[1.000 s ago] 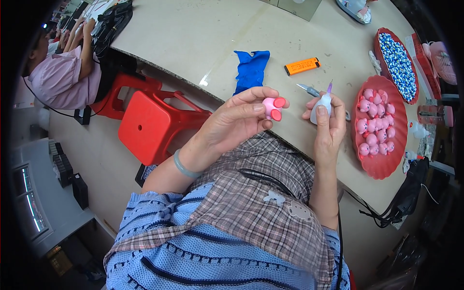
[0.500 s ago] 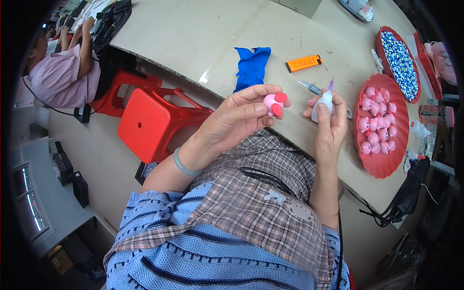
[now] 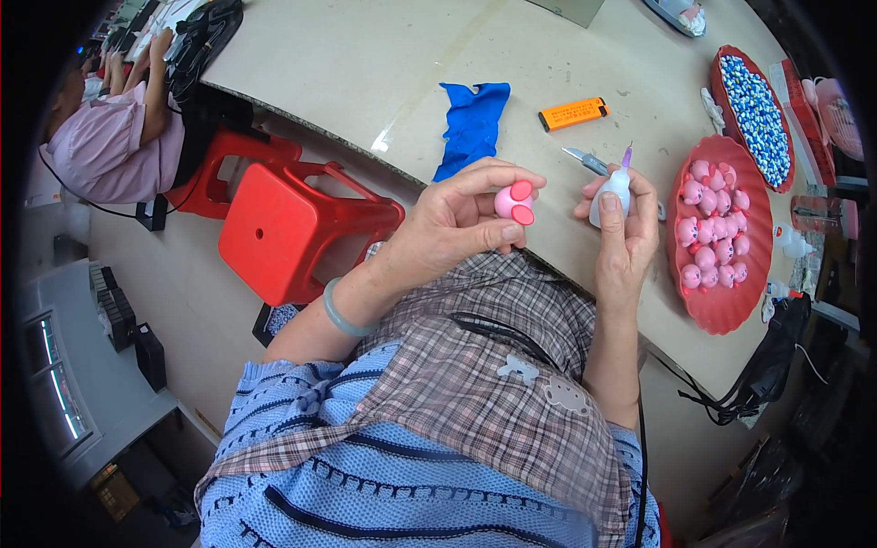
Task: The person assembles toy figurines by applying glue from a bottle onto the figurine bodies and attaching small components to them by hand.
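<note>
Between the thumb and fingers of my left hand (image 3: 457,212) is a small round pink figurine (image 3: 504,203) with two red oval feet facing right. My right hand (image 3: 623,219) wraps round a white squeeze bottle (image 3: 610,198), its thin purple needle tip (image 3: 628,157) pointing up. The bottle and the figurine are apart. Beyond my right hand lies a craft knife (image 3: 585,161) on the table. To its right, a red scalloped tray (image 3: 715,310) holds several similar pink figurines (image 3: 708,228).
A blue cloth (image 3: 472,128) and an orange box (image 3: 574,114) lie on the table (image 3: 365,55). Another red tray (image 3: 784,181) holds many small blue and white pieces. Left of me stand red stools (image 3: 274,233); a person in a pink shirt (image 3: 114,142) sits farther off.
My left hand has turned the figurine a little, so its feet now face more to the right. My right hand with the bottle has hardly moved.
</note>
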`<state>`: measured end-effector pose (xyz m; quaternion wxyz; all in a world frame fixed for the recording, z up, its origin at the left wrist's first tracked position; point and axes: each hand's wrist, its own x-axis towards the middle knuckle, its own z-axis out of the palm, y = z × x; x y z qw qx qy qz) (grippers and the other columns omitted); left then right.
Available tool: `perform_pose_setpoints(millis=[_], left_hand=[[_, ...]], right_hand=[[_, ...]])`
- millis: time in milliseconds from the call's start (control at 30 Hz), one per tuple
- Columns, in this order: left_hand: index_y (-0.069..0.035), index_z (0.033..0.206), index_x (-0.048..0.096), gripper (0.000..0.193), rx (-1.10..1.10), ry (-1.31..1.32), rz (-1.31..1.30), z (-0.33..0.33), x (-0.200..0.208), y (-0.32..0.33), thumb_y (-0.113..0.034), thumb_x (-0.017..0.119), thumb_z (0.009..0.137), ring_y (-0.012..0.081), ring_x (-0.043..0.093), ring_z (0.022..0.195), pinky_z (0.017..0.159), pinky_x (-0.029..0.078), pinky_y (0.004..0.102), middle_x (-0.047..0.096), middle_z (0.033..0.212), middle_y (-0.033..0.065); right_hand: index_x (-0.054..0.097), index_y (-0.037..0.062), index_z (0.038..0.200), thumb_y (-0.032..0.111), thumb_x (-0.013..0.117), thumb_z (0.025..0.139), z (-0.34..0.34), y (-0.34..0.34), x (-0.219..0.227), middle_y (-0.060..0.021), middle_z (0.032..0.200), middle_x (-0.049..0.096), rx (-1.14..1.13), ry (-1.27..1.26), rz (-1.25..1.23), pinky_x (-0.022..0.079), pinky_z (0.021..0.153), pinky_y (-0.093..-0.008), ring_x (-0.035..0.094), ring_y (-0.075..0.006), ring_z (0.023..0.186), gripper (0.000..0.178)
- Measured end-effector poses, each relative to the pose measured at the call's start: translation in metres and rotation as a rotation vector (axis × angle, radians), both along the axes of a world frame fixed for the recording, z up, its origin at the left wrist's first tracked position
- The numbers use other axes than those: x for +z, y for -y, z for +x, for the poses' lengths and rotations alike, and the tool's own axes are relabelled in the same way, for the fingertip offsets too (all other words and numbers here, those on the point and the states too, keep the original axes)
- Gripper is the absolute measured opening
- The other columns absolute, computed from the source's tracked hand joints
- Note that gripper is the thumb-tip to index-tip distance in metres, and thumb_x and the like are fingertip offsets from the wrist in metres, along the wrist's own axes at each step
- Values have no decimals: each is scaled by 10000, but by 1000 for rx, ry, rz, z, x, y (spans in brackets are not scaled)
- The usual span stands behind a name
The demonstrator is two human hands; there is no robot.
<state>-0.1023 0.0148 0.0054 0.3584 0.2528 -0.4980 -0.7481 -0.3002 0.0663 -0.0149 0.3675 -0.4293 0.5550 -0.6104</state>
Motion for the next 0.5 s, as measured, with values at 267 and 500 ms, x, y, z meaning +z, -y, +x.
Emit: perform_pose_setpoints(millis=[267, 500], left_hand=[[-39, 1163, 475, 246, -98, -45, 52, 2, -2, 0, -31, 583, 942, 76, 544, 802, 650, 465, 191, 558, 1092, 66], [-37, 1289, 504, 365, -93, 190, -239, 0, -6, 0, -100, 603, 943, 86, 505, 948, 888, 429, 259, 542, 1034, 21]], right_hand=[[503, -12, 1189, 151, 581, 977, 0, 1, 0, -79, 976, 608, 6, -3, -6, 515, 745, -261, 601, -117, 798, 278], [520, -1, 1204, 111, 624, 946, 1, -1, 3, -55, 964, 593, 29, -4, -32, 503, 742, -239, 584, -101, 822, 299]])
